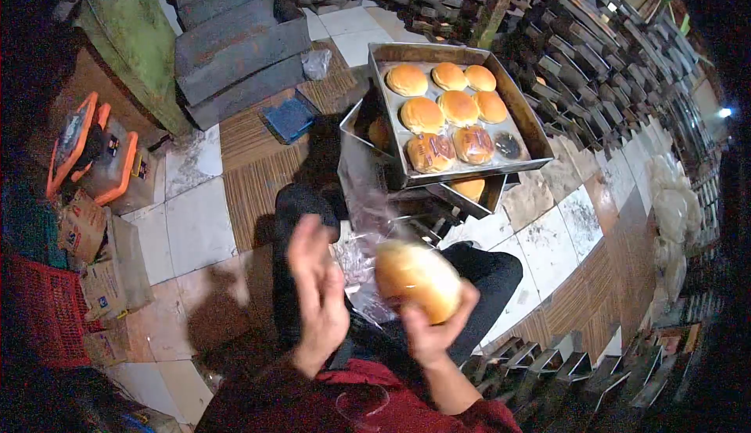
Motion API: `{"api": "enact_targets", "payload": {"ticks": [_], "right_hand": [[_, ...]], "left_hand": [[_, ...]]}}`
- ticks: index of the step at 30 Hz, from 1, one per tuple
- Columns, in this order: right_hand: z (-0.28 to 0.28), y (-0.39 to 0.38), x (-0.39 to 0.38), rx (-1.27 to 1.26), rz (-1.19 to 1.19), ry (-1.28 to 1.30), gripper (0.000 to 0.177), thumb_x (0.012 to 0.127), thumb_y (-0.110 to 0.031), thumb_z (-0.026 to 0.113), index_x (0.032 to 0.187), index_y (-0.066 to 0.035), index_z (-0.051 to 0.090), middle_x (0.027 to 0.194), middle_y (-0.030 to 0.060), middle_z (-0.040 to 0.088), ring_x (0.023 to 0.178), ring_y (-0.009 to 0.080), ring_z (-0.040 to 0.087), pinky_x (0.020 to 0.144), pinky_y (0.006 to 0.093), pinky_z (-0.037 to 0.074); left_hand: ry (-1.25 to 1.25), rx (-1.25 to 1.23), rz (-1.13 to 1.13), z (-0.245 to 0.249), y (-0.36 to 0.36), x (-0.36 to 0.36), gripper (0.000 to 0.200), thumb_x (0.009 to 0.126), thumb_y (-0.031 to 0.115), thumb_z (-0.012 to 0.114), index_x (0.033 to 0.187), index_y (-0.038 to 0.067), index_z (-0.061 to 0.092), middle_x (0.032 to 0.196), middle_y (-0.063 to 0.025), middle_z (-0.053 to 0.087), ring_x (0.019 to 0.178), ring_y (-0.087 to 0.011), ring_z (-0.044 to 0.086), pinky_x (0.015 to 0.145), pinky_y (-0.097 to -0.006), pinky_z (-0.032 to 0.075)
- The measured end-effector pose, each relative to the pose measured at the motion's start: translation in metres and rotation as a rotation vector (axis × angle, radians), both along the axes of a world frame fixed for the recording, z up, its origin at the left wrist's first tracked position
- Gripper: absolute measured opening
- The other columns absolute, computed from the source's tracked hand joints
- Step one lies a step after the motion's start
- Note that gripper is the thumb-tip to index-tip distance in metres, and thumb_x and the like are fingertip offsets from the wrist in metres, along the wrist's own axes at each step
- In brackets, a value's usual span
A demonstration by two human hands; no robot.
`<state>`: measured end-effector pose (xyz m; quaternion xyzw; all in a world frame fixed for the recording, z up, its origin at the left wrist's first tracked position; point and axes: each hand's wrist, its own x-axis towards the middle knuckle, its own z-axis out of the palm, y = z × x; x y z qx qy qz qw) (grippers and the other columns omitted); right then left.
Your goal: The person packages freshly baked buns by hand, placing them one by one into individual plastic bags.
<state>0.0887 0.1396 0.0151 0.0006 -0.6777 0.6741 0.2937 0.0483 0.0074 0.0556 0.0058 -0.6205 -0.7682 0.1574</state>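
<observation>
Right grip: I am watching the right hand [432, 331] wrapping its fingers around a round golden bun [417, 279] from below, holding it up over the lap.
Left grip: the left hand [319, 296] is hanging open and blurred, palm turned toward the bun, clasping nothing that I can make out.
Bun position: it is sitting between the two hands, near the person's knees.
Plastic bag [361, 265]: clear film is showing between the hands, just beside the bun.
Tray [532, 124]: it is resting tilted on a lower tray [356, 124], beyond the knees.
Tray contents: I am seeing six loose buns [458, 108] and two wrapped buns [451, 149] nearer me.
Floor [195, 229]: tiles are carrying an orange-lidded box [94, 155] and a red crate [43, 312] at the left.
</observation>
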Motion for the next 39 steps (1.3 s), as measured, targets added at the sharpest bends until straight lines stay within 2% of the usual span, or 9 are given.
{"api": "enact_targets", "payload": {"ticks": [2, 8, 12, 16, 20, 28, 30, 37, 39], "right_hand": [[0.013, -0.017, -0.004, 0.492, 0.397, 0.110, 0.078, 0.072, -0.028, 0.069, 0.126, 0.005, 0.023, 0.124, 0.0233, 0.038, 0.114, 0.0314, 0.042, 0.095, 0.0409, 0.034], [0.027, 0.003, -0.008, -0.155, 0.624, -0.290, 0.107, 0.062, -0.050, 0.064, 0.135, 0.007, 0.010, 0.137, 0.0231, 0.023, 0.128, 0.0317, 0.025, 0.106, 0.0381, 0.016], [0.015, -0.013, -0.004, 0.480, 0.728, 0.103, 0.120, 0.057, -0.068, 0.058, 0.136, 0.005, 0.007, 0.141, 0.0261, 0.011, 0.130, 0.0383, 0.016, 0.107, 0.0403, 0.012], [0.040, -0.005, -0.020, -0.109, 0.663, -0.318, 0.105, 0.069, -0.065, 0.051, 0.135, 0.006, 0.011, 0.141, 0.0243, 0.011, 0.131, 0.0352, 0.014, 0.107, 0.0377, 0.010], [0.022, -0.010, -0.016, 0.149, 0.765, -0.232, 0.104, 0.072, -0.073, 0.037, 0.134, 0.008, 0.014, 0.141, 0.0231, 0.014, 0.132, 0.0327, 0.015, 0.106, 0.0374, 0.011], [0.039, 0.007, -0.030, -0.495, 0.464, -0.247, 0.093, 0.076, -0.063, 0.043, 0.135, 0.004, 0.018, 0.140, 0.0202, 0.019, 0.130, 0.0319, 0.020, 0.106, 0.0381, 0.016], [0.037, -0.006, -0.031, -0.494, 0.376, -0.198, 0.091, 0.077, -0.061, 0.045, 0.135, 0.004, 0.019, 0.140, 0.0203, 0.020, 0.130, 0.0322, 0.021, 0.105, 0.0384, 0.017], [0.036, -0.010, -0.012, -0.318, 0.437, -0.270, 0.086, 0.077, -0.054, 0.050, 0.134, 0.004, 0.021, 0.139, 0.0204, 0.023, 0.128, 0.0332, 0.024, 0.105, 0.0394, 0.020], [0.045, -0.003, -0.020, -0.288, 0.516, -0.318, 0.085, 0.077, -0.052, 0.051, 0.134, 0.003, 0.022, 0.138, 0.0205, 0.024, 0.128, 0.0335, 0.025, 0.104, 0.0397, 0.021]], "left_hand": [[-0.035, 0.104, -0.222, -0.015, 0.002, -0.008, 0.063, 0.091, 0.042, 0.032, 0.136, 0.001, 0.014, 0.141, -0.0130, 0.018, 0.129, -0.0238, 0.021, 0.105, -0.0349, 0.016], [0.110, -0.333, -0.396, 0.015, 0.026, 0.037, 0.083, 0.088, 0.055, 0.027, 0.136, -0.007, -0.001, 0.143, -0.0208, 0.006, 0.133, -0.0293, 0.007, 0.107, -0.0370, 0.007], [0.027, 0.228, -0.380, 0.006, 0.005, -0.011, 0.084, 0.085, 0.060, 0.026, 0.137, -0.003, 0.006, 0.144, -0.0159, 0.010, 0.132, -0.0260, 0.013, 0.106, -0.0355, 0.013], [0.281, -0.353, -0.484, -0.003, 0.017, 0.040, 0.093, 0.081, 0.063, 0.036, 0.136, -0.007, 0.005, 0.142, -0.0264, 0.004, 0.133, -0.0359, 0.005, 0.107, -0.0404, 0.006], [0.309, -0.384, -0.310, -0.006, 0.008, 0.023, 0.084, 0.082, 0.053, 0.048, 0.134, -0.006, 0.019, 0.138, -0.0306, 0.011, 0.130, -0.0424, 0.010, 0.106, -0.0460, 0.008], [0.482, -0.704, -0.475, 0.009, -0.011, 0.045, 0.079, 0.080, 0.050, 0.055, 0.135, 0.004, 0.022, 0.139, -0.0270, 0.014, 0.129, -0.0405, 0.016, 0.105, -0.0459, 0.015], [0.137, 0.289, -0.150, 0.005, 0.009, 0.019, 0.083, 0.081, 0.049, 0.052, 0.137, 0.002, 0.011, 0.140, -0.0231, 0.014, 0.129, -0.0341, 0.020, 0.105, -0.0433, 0.015], [-0.134, -0.222, -0.608, 0.017, 0.019, 0.050, 0.113, 0.069, 0.024, 0.074, 0.134, 0.003, -0.016, 0.142, -0.0165, 0.003, 0.131, -0.0300, 0.007, 0.105, -0.0408, 0.013], [-0.335, 0.379, -0.615, -0.028, 0.019, 0.038, 0.110, 0.070, 0.034, 0.073, 0.136, 0.007, -0.011, 0.141, -0.0153, 0.009, 0.129, -0.0292, 0.015, 0.103, -0.0408, 0.021]]}}
